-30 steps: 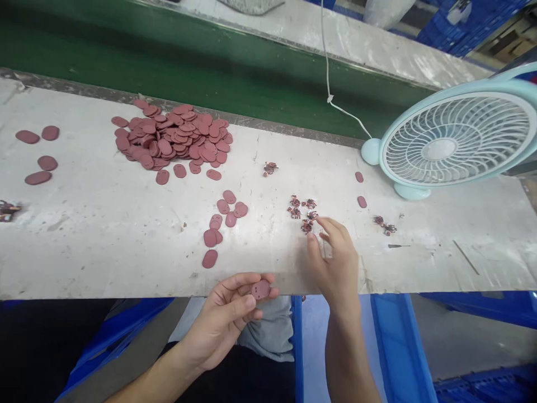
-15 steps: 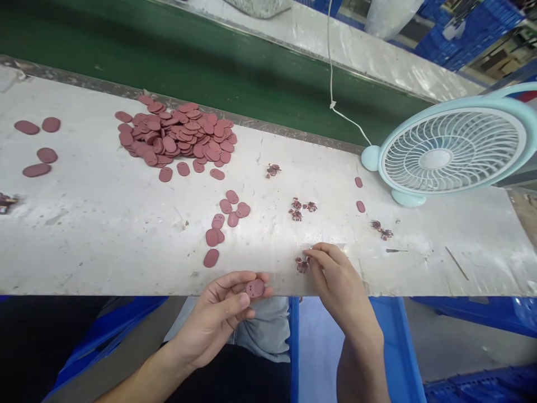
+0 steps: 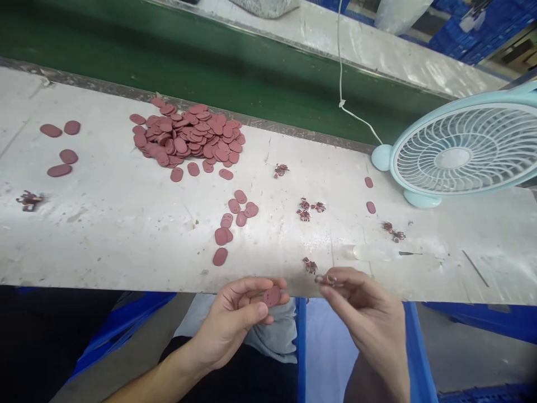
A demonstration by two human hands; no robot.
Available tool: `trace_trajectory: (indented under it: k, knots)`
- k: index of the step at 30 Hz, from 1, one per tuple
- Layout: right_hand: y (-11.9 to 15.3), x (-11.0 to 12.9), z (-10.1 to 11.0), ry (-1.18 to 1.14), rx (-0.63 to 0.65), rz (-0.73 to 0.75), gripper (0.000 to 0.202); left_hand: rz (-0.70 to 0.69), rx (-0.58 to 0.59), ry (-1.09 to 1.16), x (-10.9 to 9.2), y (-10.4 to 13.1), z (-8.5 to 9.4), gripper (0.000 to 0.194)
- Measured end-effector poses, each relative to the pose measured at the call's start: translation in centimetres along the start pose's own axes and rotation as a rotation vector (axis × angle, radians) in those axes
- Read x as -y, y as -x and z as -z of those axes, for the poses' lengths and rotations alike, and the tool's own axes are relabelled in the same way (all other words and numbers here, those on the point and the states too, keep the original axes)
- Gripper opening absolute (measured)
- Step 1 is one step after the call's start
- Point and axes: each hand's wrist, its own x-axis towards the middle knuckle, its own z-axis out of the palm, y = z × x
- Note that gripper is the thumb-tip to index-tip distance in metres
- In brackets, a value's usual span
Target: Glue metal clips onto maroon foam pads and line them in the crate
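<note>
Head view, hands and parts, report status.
Left hand holding reddish oval disc. Right hand pinching small brown piece. Loose piece on table close by; nothing visible between hands.

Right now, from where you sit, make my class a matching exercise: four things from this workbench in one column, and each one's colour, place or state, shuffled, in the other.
Column one
1. Left hand
2. Right hand
3. Fan
4. Cord

Column two
A. White, with a knot, running down across the green strip
B. Pinching a small brown figure
C. Pale blue, at the right of the bench
D. Holding one reddish oval disc

Right pairs: 1-D, 2-B, 3-C, 4-A
</note>
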Motion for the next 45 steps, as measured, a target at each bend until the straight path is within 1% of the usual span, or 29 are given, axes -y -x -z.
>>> trace_trajectory:
  k: [2,3,4,6,8,14,17,19,21,26,28,33,38,45]
  knots:
    - [1.2,0.4,-1.5,-0.248,0.115,-0.053,0.016,-0.022,0.003,-0.014,0.2,0.0,0.0,0.019]
    - [1.6,0.6,-2.3,-0.318,0.163,-0.086,0.016,-0.036,0.002,-0.024,0.3,-0.1,0.0,0.018]
    - [1.9,0.8,-3.0,-0.355,0.184,-0.117,0.015,-0.050,-0.002,-0.038,0.3,-0.1,0.0,0.017]
    - [2.2,1.2,-3.9,-0.378,0.176,-0.137,0.013,-0.086,-0.006,-0.073,0.3,-0.1,0.0,0.018]
    - [2.2,1.5,-4.4,-0.375,0.171,-0.126,0.012,-0.119,-0.003,-0.107,0.2,-0.1,0.0,0.018]
    - [2.2,2.1,-4.6,-0.384,0.205,-0.130,0.009,-0.144,0.019,-0.125,0.5,0.0,-0.1,0.019]
    - [2.2,2.0,-4.7,-0.387,0.207,-0.135,0.008,-0.126,-0.006,-0.114,0.6,-0.1,-0.1,0.017]
    - [2.2,1.9,-4.8,-0.390,0.206,-0.133,0.008,-0.121,-0.025,-0.129,0.6,-0.1,0.0,0.010]
    - [2.2,1.8,-4.8,-0.389,0.209,-0.127,0.009,-0.131,-0.045,-0.167,0.7,0.0,0.0,0.005]
    - [2.0,1.9,-4.7,-0.427,0.234,-0.160,0.007,-0.179,-0.073,-0.208,1.1,0.0,0.0,0.004]
    - [2.0,2.0,-4.9,-0.461,0.227,-0.178,0.006,-0.201,-0.089,-0.216,1.2,0.0,0.0,0.005]
    - [1.9,1.8,-5.5,-0.516,0.210,-0.168,0.007,-0.226,-0.127,-0.269,1.2,0.0,0.0,0.008]
    - [1.8,1.7,-5.7,-0.537,0.198,-0.150,0.007,-0.242,-0.134,-0.297,1.2,0.1,0.1,0.008]
    - [1.8,1.0,-6.7,-0.582,0.156,-0.164,0.007,-0.346,-0.134,-0.349,1.7,-0.6,0.2,0.010]
